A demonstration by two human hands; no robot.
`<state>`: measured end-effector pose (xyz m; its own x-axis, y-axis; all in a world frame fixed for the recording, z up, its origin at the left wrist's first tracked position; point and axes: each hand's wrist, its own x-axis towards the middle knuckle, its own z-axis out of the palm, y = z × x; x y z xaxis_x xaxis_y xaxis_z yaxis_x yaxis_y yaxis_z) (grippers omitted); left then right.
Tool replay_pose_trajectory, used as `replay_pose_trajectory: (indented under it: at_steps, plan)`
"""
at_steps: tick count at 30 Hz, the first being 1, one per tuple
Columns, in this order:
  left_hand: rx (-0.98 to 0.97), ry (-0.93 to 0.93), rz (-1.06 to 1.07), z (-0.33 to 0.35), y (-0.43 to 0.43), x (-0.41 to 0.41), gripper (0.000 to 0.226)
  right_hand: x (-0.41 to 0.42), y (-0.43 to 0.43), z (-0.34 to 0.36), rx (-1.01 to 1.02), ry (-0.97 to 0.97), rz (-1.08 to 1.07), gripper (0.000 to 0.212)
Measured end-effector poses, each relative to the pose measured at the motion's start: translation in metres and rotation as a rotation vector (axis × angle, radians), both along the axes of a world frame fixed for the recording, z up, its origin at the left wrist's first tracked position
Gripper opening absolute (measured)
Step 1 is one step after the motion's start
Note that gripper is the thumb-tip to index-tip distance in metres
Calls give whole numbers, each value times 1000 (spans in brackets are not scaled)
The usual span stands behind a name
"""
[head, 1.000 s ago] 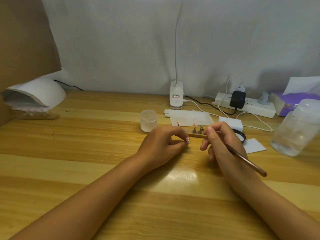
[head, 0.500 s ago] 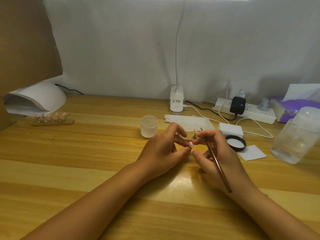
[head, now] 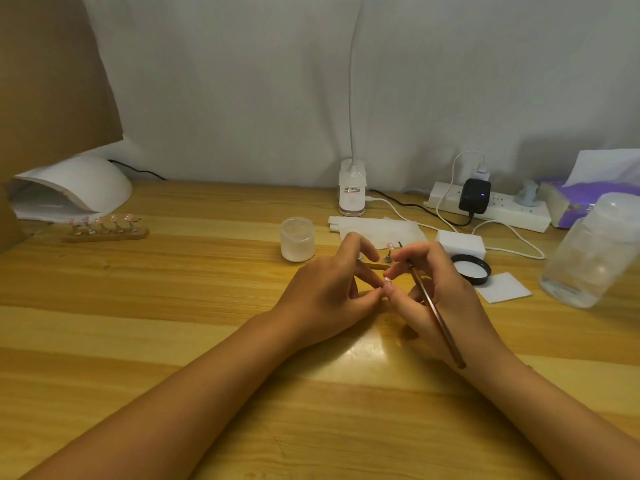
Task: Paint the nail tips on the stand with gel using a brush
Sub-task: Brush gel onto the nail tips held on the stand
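change: brush (head: pixel 437 315) swung upright since a second ago, hands met | left hand (head: pixel 332 289) pinching tip (head: pixel 387 280) | right hand (head: pixel 440 292) gripping brush | meaning: probably fiddling with tip, not painting

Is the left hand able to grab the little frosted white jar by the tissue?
Probably yes. The frosted white jar stands just beyond the left hand with bare wooden table between. But that hand is pinching a small nail tip now.

left hand (head: pixel 325 289): bare, no ring | right hand (head: pixel 440 289): bare, no ring | forearms: bare, no sleeves, no watch
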<state>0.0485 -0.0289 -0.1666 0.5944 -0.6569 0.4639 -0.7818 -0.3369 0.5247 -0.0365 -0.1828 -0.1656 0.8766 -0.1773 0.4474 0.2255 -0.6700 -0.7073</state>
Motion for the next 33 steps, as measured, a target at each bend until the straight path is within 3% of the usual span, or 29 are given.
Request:
replay_pose_trajectory:
  at_steps: [23, 28, 33]
  plan:
    - [-36, -12, -4, -1, 0, 3, 31, 0, -3, -2, -3, -17, -62, 34]
    - [-31, 26, 180, -4, 1, 10, 27, 2, -5, -3, 41, -3, -81, 35]
    - [-24, 196, 276, -5, 2, 20, 39, 4, -5, -3, 68, 13, -83, 34]
